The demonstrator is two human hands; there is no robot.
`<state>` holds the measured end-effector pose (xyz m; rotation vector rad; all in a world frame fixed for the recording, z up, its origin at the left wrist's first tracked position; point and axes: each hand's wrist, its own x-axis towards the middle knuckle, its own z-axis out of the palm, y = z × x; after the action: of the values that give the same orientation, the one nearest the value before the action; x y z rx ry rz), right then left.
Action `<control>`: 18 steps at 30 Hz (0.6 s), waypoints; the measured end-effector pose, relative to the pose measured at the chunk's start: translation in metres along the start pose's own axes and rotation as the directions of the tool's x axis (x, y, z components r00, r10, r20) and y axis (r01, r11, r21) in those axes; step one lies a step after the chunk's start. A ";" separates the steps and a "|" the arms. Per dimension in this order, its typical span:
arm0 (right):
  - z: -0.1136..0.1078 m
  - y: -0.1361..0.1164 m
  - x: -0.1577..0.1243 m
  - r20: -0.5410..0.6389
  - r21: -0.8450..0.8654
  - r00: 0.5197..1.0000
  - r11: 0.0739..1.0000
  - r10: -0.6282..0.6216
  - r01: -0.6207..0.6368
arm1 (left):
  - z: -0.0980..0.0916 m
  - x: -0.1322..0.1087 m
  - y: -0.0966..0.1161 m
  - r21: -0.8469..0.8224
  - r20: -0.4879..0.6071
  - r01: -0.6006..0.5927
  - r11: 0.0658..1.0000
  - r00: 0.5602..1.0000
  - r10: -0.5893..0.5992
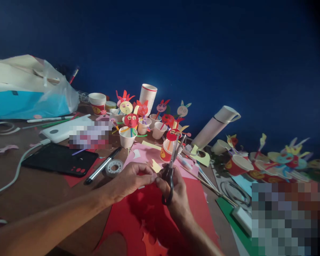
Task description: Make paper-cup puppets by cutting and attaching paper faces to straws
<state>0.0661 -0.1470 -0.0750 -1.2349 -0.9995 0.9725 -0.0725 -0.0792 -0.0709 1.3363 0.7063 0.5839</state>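
My right hand (pixel 176 193) is closed around the black handles of a pair of scissors (pixel 172 161), whose blades point up and away from me. My left hand (pixel 132 177) pinches a small pale yellow paper piece (pixel 156 165) right beside the scissors. Both hands hover over a red paper sheet (pixel 197 202) with cut edges, lying on the brown table (pixel 37 188). A pink sheet (pixel 145 153) lies just beyond the hands.
Behind stand several paper cups with paper character faces on sticks (pixel 130 122), a cup stack (pixel 148 95) and a tipped cup stack (pixel 216 126). Left: black phone (pixel 60 160), marker (pixel 102 165), tape roll (pixel 114 168), white power bank (pixel 61 129), plastic bag (pixel 29 89). More cup crafts (pixel 269 163) at right.
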 end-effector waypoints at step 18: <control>-0.033 -0.005 0.012 0.597 -0.198 0.792 0.980 0.127 -0.008 | -0.029 0.000 0.026 -0.133 -0.082 -0.034 0.991 0.996 0.024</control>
<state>0.1011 -0.1447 -0.0715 -1.1285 -1.5896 1.4092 -0.0941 -0.0563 -0.0476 1.2052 0.7013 0.6997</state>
